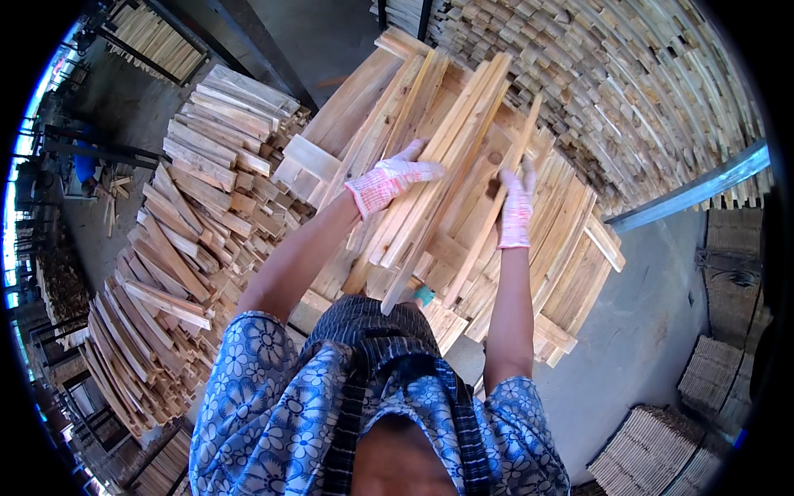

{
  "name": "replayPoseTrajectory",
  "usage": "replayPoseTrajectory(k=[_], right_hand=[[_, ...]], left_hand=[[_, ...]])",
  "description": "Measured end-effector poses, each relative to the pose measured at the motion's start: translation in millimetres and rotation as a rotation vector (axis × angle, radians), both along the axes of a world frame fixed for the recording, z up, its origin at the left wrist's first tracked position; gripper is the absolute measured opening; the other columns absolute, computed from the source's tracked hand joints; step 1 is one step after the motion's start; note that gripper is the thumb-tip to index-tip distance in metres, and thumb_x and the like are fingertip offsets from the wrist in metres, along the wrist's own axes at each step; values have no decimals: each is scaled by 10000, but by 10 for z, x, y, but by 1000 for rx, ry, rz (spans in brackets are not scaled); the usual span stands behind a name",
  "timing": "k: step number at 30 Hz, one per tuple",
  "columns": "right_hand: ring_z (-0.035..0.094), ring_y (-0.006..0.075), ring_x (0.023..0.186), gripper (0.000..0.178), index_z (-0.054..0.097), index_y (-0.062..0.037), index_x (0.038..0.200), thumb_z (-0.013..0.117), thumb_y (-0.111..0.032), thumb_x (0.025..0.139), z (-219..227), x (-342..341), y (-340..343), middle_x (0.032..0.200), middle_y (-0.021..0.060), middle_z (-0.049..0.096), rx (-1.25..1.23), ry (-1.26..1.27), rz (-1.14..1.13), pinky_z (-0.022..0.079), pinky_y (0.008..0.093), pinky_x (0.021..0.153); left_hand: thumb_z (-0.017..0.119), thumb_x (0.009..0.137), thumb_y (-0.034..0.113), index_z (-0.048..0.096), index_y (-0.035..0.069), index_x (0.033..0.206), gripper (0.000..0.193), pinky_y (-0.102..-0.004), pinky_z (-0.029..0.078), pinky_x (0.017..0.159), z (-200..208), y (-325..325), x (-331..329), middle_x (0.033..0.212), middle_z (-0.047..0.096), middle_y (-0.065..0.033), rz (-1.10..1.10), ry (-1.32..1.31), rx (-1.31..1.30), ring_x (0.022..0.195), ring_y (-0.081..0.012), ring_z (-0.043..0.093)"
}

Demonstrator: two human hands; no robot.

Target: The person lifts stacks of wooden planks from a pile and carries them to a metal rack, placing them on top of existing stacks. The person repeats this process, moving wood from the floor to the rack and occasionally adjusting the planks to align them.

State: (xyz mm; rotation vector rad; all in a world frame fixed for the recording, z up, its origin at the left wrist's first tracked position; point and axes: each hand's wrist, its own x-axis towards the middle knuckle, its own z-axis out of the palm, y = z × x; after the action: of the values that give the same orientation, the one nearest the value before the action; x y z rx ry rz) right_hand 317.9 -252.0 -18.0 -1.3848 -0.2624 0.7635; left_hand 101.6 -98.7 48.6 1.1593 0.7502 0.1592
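Note:
My left hand [395, 178], in a white and pink knit glove, grips several long, pale wooden strips [463, 124] from their left side. These strips lie lengthwise, slanting up to the right, over a pile of boards [351, 103]. In a matching glove, my right hand [517, 202] holds a single thin wooden strip [475, 248] to the right of the bundle. This strip slants the same way and is apart from the bundle. The right fingertips are partly dark and hard to make out.
Stacked short wood pieces [223, 178] curve along the left. A tall wall of stacked strips [628, 91] stands at the far right, behind a grey metal beam [695, 188]. Bundled slats [649, 455] sit on the grey floor [637, 306] at lower right.

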Motion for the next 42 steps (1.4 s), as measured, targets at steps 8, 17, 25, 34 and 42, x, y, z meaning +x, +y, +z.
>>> replayPoseTrajectory(k=[8, 17, 25, 34, 42], right_hand=[[585, 265, 1231, 882, 204, -122, 1614, 725, -235, 912, 335, -48, -207, 1394, 158, 548, 60, 132, 32, 510, 404, 1029], [700, 261, 802, 857, 215, -140, 1590, 699, -70, 886, 500, 428, -1766, 1125, 156, 667, 30, 42, -66, 607, 385, 681], [467, 395, 1365, 918, 225, -233, 1617, 720, -98, 855, -67, 1543, -3106, 1510, 244, 417, -842, -620, -41, 410, 451, 1119], [574, 456, 1175, 677, 258, -280, 1608, 537, -430, 1010, -506, 1461, -3047, 1321, 318, 495, -1095, -584, -167, 458, 514, 997], [535, 486, 1237, 731, 263, -259, 1602, 534, -513, 973, -548, 1117, -2514, 1332, 353, 515, -1113, -726, -6, 436, 507, 1037]], left_hand=[[605, 910, 610, 60, -80, 1577, 1103, -383, 414, 1101, 118, -859, 572, 1433, 496, -339, -441, 155, 537, 1339, -380, 526], [658, 894, 500, 331, 52, 1560, 867, -376, 284, 1215, 493, -771, 307, 1574, 388, -226, -273, 360, 826, 1458, -355, 382], [680, 878, 364, 246, 220, 1579, 837, -513, 488, 999, -259, -240, 294, 1414, 483, -232, -262, 1153, 1194, 1278, -380, 541], [744, 834, 268, 317, 255, 1547, 831, -523, 455, 1049, -131, 29, -86, 1385, 496, -233, -85, 921, 1133, 1296, -429, 496], [721, 862, 263, 278, 87, 1583, 864, -499, 322, 1170, -469, 508, -512, 1591, 343, -250, -173, 709, 1140, 1438, -453, 356]])
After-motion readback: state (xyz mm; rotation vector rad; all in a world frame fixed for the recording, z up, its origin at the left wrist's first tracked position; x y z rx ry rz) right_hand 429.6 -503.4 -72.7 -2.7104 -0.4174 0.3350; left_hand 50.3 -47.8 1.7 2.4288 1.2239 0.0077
